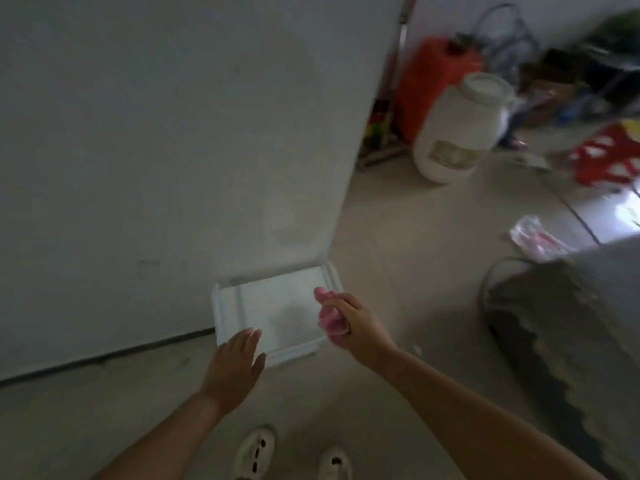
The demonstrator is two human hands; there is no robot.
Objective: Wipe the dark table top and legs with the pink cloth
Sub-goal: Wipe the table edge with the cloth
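above the white tray [242, 299] on the floor by the wall, head view, the right hand [353, 323] has its grip closed around the bunched pink cloth [330, 315], while the left hand [235, 365] hangs flat, grip wide and empty. right of the tray, a dark surface [571, 323], likely the worktop though blurred, lies nearer the cloth hand, so that hand looks best placed to reach it.

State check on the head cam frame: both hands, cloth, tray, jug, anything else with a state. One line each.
right hand: closed around the cloth
pink cloth: bunched up in the right hand, off any surface
left hand: open, fingers spread, empty, above the tray's near edge; contact unclear
white tray: flat on the floor against the wall, looks empty
white jug: upright on the floor, lid on
plastic wrapper: crumpled on the floor
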